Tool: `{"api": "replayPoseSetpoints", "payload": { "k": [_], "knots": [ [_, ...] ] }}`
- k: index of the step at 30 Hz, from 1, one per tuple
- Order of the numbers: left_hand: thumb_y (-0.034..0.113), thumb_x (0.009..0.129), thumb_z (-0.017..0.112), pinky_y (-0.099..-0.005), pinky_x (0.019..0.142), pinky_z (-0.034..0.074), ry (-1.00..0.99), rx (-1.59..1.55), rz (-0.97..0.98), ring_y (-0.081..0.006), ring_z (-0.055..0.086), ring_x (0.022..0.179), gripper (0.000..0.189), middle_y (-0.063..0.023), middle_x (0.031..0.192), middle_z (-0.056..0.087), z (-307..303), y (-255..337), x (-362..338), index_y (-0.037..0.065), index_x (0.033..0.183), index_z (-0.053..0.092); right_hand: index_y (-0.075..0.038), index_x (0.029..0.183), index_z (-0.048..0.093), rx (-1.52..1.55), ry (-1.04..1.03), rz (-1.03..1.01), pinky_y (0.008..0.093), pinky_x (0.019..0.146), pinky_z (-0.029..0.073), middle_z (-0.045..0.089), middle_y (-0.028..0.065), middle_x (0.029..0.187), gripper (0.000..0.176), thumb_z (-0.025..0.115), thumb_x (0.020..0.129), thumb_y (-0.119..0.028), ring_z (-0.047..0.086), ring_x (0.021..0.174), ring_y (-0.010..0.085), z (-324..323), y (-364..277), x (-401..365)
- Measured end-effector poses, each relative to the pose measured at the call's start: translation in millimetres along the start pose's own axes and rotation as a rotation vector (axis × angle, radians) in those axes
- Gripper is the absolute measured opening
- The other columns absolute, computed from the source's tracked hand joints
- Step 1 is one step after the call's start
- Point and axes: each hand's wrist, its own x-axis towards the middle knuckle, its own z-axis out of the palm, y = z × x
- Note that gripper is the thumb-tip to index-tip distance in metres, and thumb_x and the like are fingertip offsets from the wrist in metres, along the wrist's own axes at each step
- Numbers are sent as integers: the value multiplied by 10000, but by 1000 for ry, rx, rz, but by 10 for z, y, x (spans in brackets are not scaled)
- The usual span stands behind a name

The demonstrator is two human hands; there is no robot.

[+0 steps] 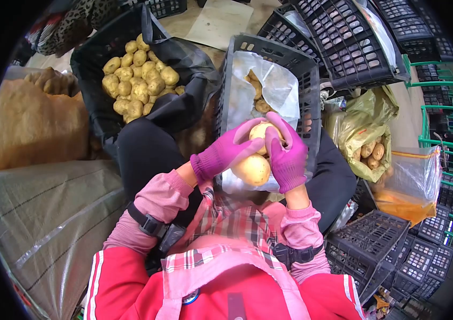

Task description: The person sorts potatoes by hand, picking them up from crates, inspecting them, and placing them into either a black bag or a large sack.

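I'm watching left hand point(225, 152) and right hand point(289, 157), both in purple gloves, holding two potatoes together above black crate point(312, 80) that is resting on lap. Right fingers point(285, 125) are curling over upper potato point(263, 130) — left fingers point(242, 133) are pressing its other side. Lower potato point(251, 169) is sitting wedged between palms. Open bag of potatoes point(136, 80) is lying well apart, to left.

Single head camera, fisheye, facing steeply down, close above hands point(289, 160).

Smooth matt potato point(251, 169), knit cloth gloves point(288, 160), perforated plastic crate point(312, 80), glossy film liner point(277, 88)
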Motion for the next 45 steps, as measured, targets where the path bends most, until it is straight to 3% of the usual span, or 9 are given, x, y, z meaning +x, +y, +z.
{"api": "replayPoseSetpoints", "payload": {
  "k": [4,6,8,13,22,26,34,40,45],
  "knots": [
    [387,981,572,-334,1047,412,-21,-29,-63,-193,496,1253,686,-132,1405,458,-8,47,-23,7,1485,306,29,1149,662,80,59,5,312,841,525,715,118,1043,329,575,973,-235,678,959,178,-84,-145,-5],
    [425,970,564,-309,911,484,-82,-167,-55,-177,604,1042,742,-152,1357,505,-10,169,-53,41,1519,244,33,1189,638,209,79,79,304,844,520,700,112,1047,364,556,994,-263,667,959,187,-174,-120,26],
    [431,968,557,-306,899,490,-125,-286,-56,-175,609,1035,764,-151,1361,500,-22,292,-77,55,1536,212,32,1220,621,390,86,220,301,869,511,692,108,1042,383,562,995,-273,659,969,194,-238,-197,79],
    [360,966,566,-327,992,440,-194,-359,-105,-205,535,1220,761,-135,1424,437,-48,346,-107,79,1552,171,21,1324,545,221,-74,-49,317,1002,444,606,148,1264,487,640,956,-283,570,1185,213,-206,-439,32],
    [273,934,620,-326,921,488,-210,-454,-56,-185,606,1081,790,-110,1437,432,10,404,-139,113,1560,166,31,1327,537,266,-65,70,314,997,446,610,152,1273,506,558,999,-354,575,1176,209,-275,-301,0],
    [303,909,638,-274,661,542,-166,-372,-92,-148,666,703,856,-143,1217,570,-4,402,-113,129,1565,117,28,1419,418,338,-167,161,306,1011,433,548,131,1336,661,629,952,-390,541,1207,197,-299,-315,-15],
    [228,944,584,-258,686,532,-107,-265,-83,-129,658,713,750,-122,1101,616,-4,372,-70,112,1558,170,11,1459,374,693,-175,278,303,1007,434,546,105,1312,795,745,871,-375,539,1193,183,-310,-277,-57],
    [203,939,606,-274,724,538,-67,-56,0,-110,648,798,697,-100,1170,603,-40,243,-49,81,1533,262,2,1412,439,381,-180,239,316,944,482,570,120,1290,679,728,886,-316,572,1144,194,-282,-265,-7],
    [166,928,639,-279,785,532,-32,69,-72,-118,642,897,685,-97,1247,585,-38,17,88,40,1513,305,-22,1222,615,116,59,255,321,859,518,691,143,1057,403,667,918,-281,667,978,191,-106,-9,-87]
  ]
}}
